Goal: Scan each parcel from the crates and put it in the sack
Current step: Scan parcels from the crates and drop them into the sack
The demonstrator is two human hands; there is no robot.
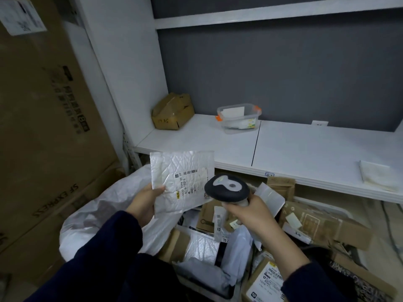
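Head view: left hand (145,202) pinches the white bubble mailer (174,168) by its lower left edge, its label (189,183) just left of the barcode scanner (226,188) gripped in the right hand (250,211), white sack (91,214) beneath on the left-hand side

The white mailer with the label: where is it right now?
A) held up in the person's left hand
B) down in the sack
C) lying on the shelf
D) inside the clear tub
A: the left hand pinches the mailer by its edge, above the sack, while the right hand holds the scanner by it.
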